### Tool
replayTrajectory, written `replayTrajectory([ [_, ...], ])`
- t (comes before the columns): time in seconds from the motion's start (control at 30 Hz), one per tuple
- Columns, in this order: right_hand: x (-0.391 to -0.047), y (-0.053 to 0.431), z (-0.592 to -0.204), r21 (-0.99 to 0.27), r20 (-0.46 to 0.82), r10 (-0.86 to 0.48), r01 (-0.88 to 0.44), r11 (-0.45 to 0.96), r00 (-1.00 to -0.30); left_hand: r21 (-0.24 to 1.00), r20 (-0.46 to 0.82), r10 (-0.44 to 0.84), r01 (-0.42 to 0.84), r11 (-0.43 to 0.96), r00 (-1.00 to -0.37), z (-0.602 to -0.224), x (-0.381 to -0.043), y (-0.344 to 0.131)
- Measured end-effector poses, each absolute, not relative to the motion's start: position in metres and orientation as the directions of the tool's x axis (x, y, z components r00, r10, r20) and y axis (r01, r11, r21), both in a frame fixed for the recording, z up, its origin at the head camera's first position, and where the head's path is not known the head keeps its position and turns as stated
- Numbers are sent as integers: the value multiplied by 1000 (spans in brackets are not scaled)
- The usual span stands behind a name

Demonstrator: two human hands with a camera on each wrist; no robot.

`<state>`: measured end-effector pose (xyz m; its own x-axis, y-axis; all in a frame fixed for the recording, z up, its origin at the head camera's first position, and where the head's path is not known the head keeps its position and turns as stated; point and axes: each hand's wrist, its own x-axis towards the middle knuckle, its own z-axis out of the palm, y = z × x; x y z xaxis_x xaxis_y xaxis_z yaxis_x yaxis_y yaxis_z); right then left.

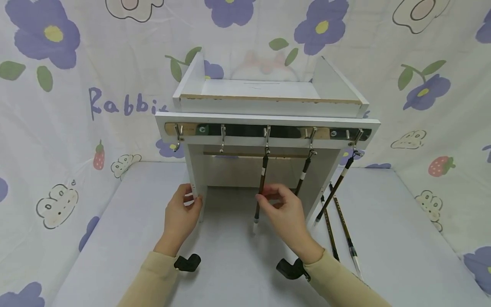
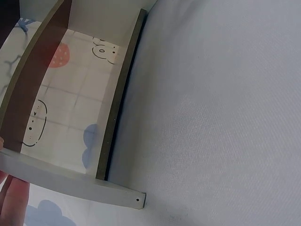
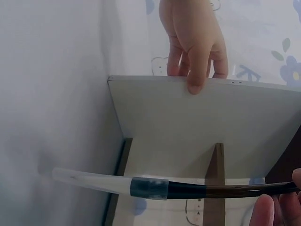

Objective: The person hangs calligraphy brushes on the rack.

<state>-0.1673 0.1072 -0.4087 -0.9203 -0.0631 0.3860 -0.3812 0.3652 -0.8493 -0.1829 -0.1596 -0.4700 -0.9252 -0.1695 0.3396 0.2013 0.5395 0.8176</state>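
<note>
A brown-handled writing brush (image 1: 263, 170) with a pale tip hangs by its loop from the middle hook (image 1: 267, 138) of a white shelf unit (image 1: 268, 108). My right hand (image 1: 285, 211) pinches its handle between thumb and fingers; in the right wrist view the brush (image 3: 188, 189) lies across the picture. With thumb on one face and fingers on the other, my left hand (image 1: 182, 213) grips the shelf's left side panel (image 1: 195, 170). Two more brushes hang to the right, one from the fourth hook (image 1: 312, 137) and one (image 1: 337, 185) from the last.
Two brushes, one of them the outer brush (image 1: 345, 226), lie on the pale cloth-covered table (image 1: 115, 256) right of the shelf. The two left hooks (image 1: 222, 138) carry nothing. A patterned cloth (image 1: 126, 55) hangs behind.
</note>
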Motion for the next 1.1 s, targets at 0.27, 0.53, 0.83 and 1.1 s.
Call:
replayTrajectory([
  [0.27,-162,114,-403,-845,423,-68,-421,329,-904,814,340,-162,203,544,-926,-469,-183,-159],
  [0.53,-150,128,-390,-812,481,-116,-492,314,-869,815,343,-174,201,543,-923,-468,-183,-159],
  [0.83,-134,161,-373,-771,522,-90,-514,376,-848,824,325,-177,186,535,-929,-468,-183,-160],
  [1.1,-132,206,-394,-742,499,-100,-484,464,-861,828,316,-175,181,531,-932,-468,-183,-159],
])
